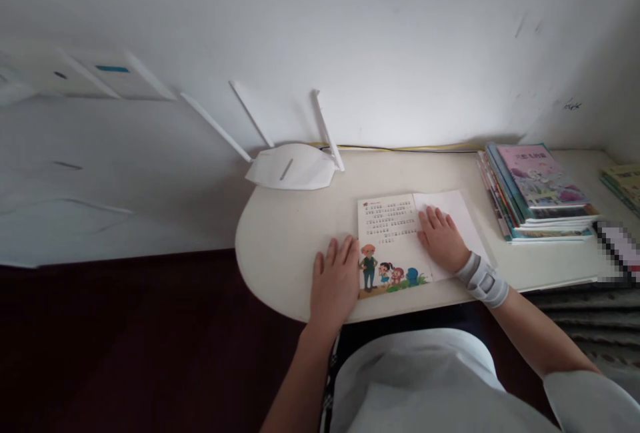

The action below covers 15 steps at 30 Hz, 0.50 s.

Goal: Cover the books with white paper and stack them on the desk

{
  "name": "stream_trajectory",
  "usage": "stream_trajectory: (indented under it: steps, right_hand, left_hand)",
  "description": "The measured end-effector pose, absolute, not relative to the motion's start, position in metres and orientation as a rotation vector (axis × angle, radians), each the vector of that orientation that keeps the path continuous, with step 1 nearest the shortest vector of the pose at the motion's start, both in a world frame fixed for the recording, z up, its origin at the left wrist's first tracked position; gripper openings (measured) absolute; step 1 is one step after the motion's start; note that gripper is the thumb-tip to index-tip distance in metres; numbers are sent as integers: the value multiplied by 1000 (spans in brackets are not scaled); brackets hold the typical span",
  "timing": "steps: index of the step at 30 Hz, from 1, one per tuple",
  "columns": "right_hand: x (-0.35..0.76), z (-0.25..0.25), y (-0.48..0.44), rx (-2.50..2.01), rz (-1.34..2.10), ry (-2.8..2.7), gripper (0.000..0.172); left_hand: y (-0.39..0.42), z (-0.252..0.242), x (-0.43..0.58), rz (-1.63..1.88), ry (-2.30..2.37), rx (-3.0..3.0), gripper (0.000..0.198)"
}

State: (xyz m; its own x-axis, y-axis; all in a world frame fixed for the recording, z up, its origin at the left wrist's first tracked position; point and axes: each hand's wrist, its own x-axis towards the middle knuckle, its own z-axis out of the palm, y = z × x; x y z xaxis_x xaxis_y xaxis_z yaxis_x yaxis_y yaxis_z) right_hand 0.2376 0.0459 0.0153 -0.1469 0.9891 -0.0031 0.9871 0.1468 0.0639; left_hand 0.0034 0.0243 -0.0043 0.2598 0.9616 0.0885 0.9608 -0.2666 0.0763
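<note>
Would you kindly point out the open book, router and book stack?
open book (387,226), head view, on its left page.
router (293,167), head view, on its white body.
book stack (537,176), head view, on the top cover.

On the table (280,233) an open book (390,226) lies near the front edge; the router (293,166) sits at its ten o'clock (against the wall (400,53)), a book stack (537,186) at two o'clock.

The cream bench (290,233) carries a white router (293,166); the open book (395,236) shows colourful cartoon figures; at three o'clock, a pink-covered stack (537,193).
</note>
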Motion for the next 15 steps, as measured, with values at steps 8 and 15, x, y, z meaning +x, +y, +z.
stream_trajectory:
  steps: [8, 15]
  right_hand:
    - [236, 24, 48, 2121, 212, 2197, 49]
    - [248, 18, 44, 2087, 99, 2265, 51]
  left_hand:
    - [22, -1, 5, 235, 1940, 2455, 47]
    - [23, -1, 5, 362, 1887, 2394, 48]
